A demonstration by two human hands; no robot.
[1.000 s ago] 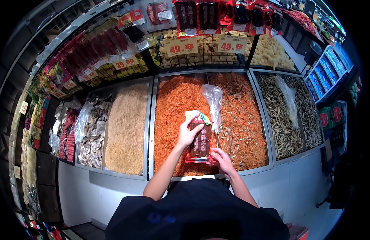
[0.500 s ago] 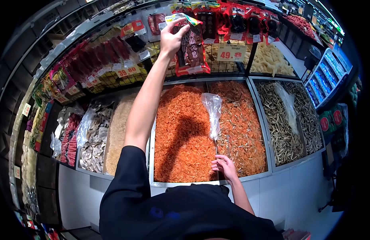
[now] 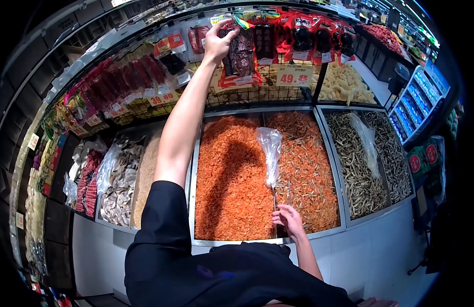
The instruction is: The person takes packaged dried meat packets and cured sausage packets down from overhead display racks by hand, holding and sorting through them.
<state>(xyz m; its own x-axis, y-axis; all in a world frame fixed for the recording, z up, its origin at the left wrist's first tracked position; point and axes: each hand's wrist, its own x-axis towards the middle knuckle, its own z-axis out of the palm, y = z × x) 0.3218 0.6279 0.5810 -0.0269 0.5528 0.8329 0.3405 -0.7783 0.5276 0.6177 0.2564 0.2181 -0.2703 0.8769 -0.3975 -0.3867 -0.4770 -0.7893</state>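
My left hand [image 3: 218, 43] is stretched far forward, pinching the top left corner of a red-edged clear packet of dark cured meat [image 3: 240, 55]. That packet hangs upright against the row of hanging packs, beside a similar dark pack [image 3: 265, 42]. Whether it touches the rail is hidden behind my fingers. Low over the bins, my right hand [image 3: 288, 221] has its fingers loosely curved and apart, near the divider between the orange dried shrimp [image 3: 229, 189] and a second orange shrimp mix [image 3: 306, 174]. A clear plastic bag [image 3: 270, 153] lies above it on that divider.
Bins of small dried fish [image 3: 354, 163] are on the right; pale dried goods [image 3: 122, 184] and red sticks [image 3: 88, 187] lie left. Price signs [image 3: 294, 75] hang on the wire rack. A blue-and-white display stand [image 3: 418, 102] is at far right.
My left hand has carried the meat packet forward and slightly left, up against the hanging row. My right hand stays near the divider, slightly lower in view.
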